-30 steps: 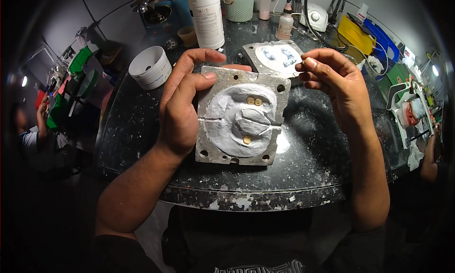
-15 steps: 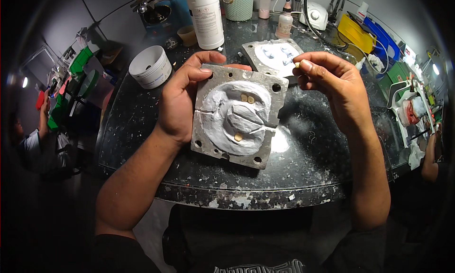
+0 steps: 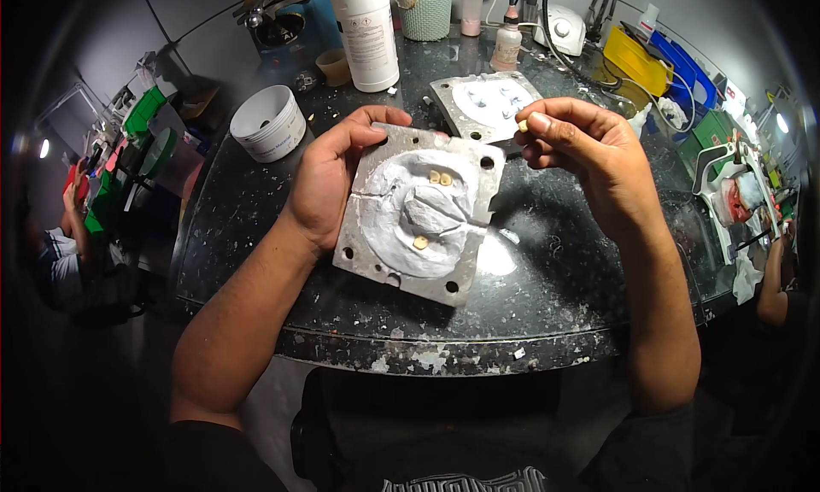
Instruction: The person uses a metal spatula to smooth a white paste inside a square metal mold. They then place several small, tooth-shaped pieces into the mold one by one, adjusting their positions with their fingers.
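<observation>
My left hand (image 3: 329, 172) grips the upper left edge of a square metal flask half (image 3: 359, 257), tilted above the bench. White plaster (image 3: 389, 240) fills it, with a raised middle and a curved trough around that. Two yellowish artificial teeth (image 3: 440, 178) sit side by side in the far part of the trough, and a single one (image 3: 420, 243) sits in the near part. Between thumb and forefinger, my right hand (image 3: 576, 137) pinches a small yellowish tooth (image 3: 524, 126), apart from the flask half. Behind it lies the other flask half (image 3: 457, 99), its white plaster showing several hollows.
A white tub (image 3: 267, 125) stands left of the flask. Along the back are a white bottle (image 3: 366, 35), a woven basket (image 3: 424, 14) and a small pinkish bottle (image 3: 506, 43). Yellow (image 3: 634, 61) and blue bins (image 3: 683, 69) stand at back right. Other people work at both sides.
The held flask half has shifted slightly left and turned a little. My right hand, still pinching the tooth, has moved slightly left and down.
</observation>
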Demonstrator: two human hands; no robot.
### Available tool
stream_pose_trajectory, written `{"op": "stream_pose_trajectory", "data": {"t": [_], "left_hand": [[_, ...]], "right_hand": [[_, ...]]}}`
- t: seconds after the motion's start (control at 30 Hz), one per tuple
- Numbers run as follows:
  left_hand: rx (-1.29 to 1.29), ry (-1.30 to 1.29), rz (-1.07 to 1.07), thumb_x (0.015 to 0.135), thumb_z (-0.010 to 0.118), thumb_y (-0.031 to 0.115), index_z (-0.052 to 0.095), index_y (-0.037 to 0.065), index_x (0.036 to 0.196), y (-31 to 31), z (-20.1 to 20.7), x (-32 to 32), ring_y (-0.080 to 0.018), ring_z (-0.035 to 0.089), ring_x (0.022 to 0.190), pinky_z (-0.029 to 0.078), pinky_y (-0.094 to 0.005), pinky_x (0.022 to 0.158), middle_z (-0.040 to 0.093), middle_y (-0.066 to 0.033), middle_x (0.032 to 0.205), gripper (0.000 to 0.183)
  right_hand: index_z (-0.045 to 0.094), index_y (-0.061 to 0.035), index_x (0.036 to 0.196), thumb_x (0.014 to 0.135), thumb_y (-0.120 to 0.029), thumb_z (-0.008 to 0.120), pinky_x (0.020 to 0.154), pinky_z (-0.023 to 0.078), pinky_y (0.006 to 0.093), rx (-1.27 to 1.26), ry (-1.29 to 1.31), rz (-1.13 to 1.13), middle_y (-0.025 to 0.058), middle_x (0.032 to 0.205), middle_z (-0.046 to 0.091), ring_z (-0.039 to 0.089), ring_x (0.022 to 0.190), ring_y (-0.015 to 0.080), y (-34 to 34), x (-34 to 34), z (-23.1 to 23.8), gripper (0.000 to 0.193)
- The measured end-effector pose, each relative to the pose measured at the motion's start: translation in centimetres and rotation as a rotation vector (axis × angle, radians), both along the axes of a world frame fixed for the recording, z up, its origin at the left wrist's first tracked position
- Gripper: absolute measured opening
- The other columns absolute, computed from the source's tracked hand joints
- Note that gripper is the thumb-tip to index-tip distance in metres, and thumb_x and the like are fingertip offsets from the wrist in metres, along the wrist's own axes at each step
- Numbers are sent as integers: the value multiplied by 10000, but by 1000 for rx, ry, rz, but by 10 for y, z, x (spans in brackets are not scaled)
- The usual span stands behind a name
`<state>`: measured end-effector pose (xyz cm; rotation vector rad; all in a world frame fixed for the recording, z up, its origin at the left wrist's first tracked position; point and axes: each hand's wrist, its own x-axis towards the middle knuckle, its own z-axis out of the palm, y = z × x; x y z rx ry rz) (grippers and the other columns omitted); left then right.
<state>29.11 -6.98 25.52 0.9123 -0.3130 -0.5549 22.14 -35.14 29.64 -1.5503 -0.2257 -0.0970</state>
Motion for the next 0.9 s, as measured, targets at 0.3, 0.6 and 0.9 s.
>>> {"op": "stream_pose_trajectory", "data": {"t": [0.3, 0.6, 0.9], "left_hand": [[214, -22, -72, 964, 440, 150, 610, -37, 1275, 2, 14, -5, -236, 734, 997, 618, -378, 927, 718, -185, 1104, 401], [651, -337, 184, 1082, 503, 495, 670, 62, 1241, 9, 22, -10, -177, 657, 961, 534, -310, 852, 685, -85, 1147, 491], [1502, -431, 597, 1019, 608, 612, 656, -29, 769, 36, 37, -125, -387, 613, 679, 505, -461, 723, 624, -229, 689, 689]], "right_hand": [[717, 2, 1170, 1001, -217, 747, 848, 623, 275, 219, 219, 115, 112, 1030, 783, 768, 903, 145, -4, -2, 5, 278], [700, 24, 1178, 993, -183, 739, 846, 621, 263, 253, 226, 120, 109, 1038, 772, 754, 887, 140, -10, 3, 0, 280], [706, -2, 1138, 1025, -195, 728, 828, 625, 242, 374, 88, 54, 58, 1002, 735, 719, 858, 105, -25, 15, -9, 225]]}}
